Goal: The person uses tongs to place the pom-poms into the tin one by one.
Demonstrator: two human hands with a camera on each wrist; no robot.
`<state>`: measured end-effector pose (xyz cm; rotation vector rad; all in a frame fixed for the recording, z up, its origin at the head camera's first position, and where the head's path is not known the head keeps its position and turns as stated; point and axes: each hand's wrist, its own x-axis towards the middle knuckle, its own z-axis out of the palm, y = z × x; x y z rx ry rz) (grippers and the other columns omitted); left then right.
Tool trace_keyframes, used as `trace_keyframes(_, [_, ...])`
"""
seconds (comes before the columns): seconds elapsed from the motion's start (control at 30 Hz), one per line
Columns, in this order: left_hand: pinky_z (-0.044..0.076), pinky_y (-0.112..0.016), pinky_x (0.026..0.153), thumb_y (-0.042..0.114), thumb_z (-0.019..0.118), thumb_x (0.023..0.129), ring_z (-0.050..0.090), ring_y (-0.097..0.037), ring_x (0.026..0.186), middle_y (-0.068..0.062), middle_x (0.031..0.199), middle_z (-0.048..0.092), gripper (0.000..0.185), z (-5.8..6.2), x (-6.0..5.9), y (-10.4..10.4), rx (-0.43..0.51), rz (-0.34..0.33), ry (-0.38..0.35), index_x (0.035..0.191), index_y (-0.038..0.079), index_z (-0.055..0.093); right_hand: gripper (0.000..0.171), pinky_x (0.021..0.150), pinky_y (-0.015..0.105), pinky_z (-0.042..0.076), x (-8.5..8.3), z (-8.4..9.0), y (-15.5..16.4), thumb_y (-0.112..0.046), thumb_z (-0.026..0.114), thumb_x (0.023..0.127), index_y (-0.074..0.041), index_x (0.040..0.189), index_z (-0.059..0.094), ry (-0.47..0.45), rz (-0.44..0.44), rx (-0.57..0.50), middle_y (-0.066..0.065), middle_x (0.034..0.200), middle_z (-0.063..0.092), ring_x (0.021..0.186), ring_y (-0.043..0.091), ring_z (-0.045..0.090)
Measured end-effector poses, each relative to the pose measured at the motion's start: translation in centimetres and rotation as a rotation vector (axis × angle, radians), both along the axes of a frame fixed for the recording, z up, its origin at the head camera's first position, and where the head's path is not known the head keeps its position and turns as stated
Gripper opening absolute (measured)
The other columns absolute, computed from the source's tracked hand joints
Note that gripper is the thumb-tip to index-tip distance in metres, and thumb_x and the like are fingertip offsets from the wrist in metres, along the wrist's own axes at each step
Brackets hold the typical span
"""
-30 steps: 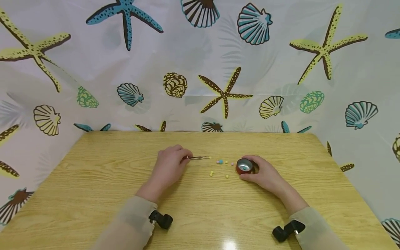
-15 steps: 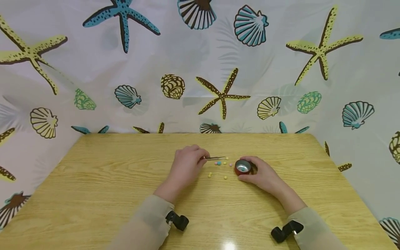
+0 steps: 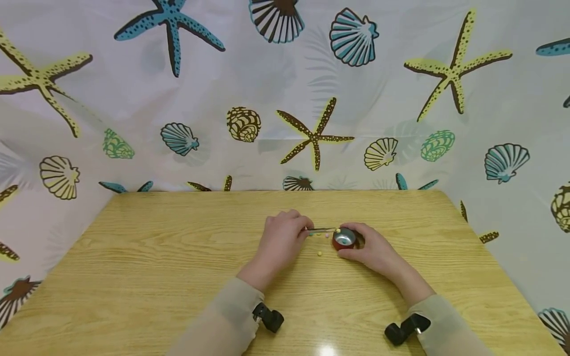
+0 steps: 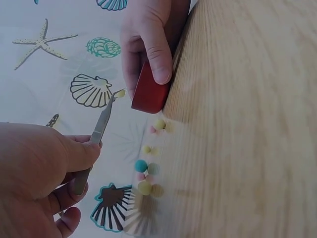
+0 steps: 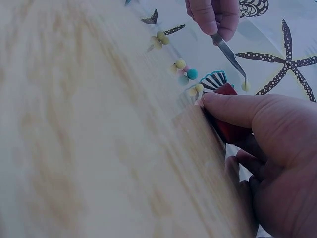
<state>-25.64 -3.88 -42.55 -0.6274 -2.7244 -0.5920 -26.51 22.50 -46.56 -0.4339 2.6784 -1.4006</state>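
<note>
A hand could pass over the yellowish wooden tabletop (image 3: 329, 301) between the two beige sleeves (image 3: 222, 319), though a black wrist camera (image 3: 272, 320) juts inward from each. The round red cup with a silvery inside (image 3: 342, 246) is blocked on its right by the right hand (image 3: 373, 249) curled about it. To its left, small yellow, pink and teal balls (image 4: 141, 165) lie in the way. Above them reach slim metal tweezers (image 3: 321, 230), pinched by the left hand (image 3: 280, 242). Behind the tabletop rises a white shell-printed cloth (image 3: 249, 59)
</note>
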Motion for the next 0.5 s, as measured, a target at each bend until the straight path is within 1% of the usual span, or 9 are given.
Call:
trace_keyframes(0.2, [0.047, -0.054, 0.099, 0.016, 0.078, 0.106, 0.066, -0.023, 0.101, 0.004, 0.108, 0.073, 0.011, -0.16, -0.03, 0.55, -0.020, 0.012, -0.015, 0.114, 0.021, 0.083, 0.066, 0.124, 0.060, 0.035, -0.02, 0.03, -0.10, -0.024, 0.091, 0.096, -0.010, 0.154, 0.062, -0.004, -0.002, 0.000, 0.017, 0.156, 0.060, 0.150, 0.039, 0.050])
trace_keyframes(0.4, [0.048, -0.052, 0.097, 0.017, 0.078, 0.106, 0.067, -0.023, 0.100, 0.004, 0.108, 0.073, 0.012, -0.34, 0.04, 0.85, -0.034, 0.013, -0.010, 0.114, 0.023, 0.083, 0.065, 0.124, 0.061, 0.034, -0.01, 0.02, -0.08, -0.024, 0.091, 0.096, -0.009, 0.153, 0.063, -0.001, -0.001, -0.004, 0.017, 0.155, 0.061, 0.150, 0.040, 0.050])
trace_keyframes(0.5, [0.048, -0.052, 0.098, 0.017, 0.078, 0.106, 0.066, -0.023, 0.100, 0.004, 0.107, 0.072, 0.011, -0.34, 0.04, 0.84, -0.031, 0.019, -0.008, 0.114, 0.022, 0.083, 0.065, 0.124, 0.061, 0.035, 0.02, 0.03, -0.03, -0.025, 0.091, 0.096, -0.010, 0.153, 0.063, 0.004, 0.000, 0.001, 0.018, 0.155, 0.061, 0.149, 0.040, 0.051])
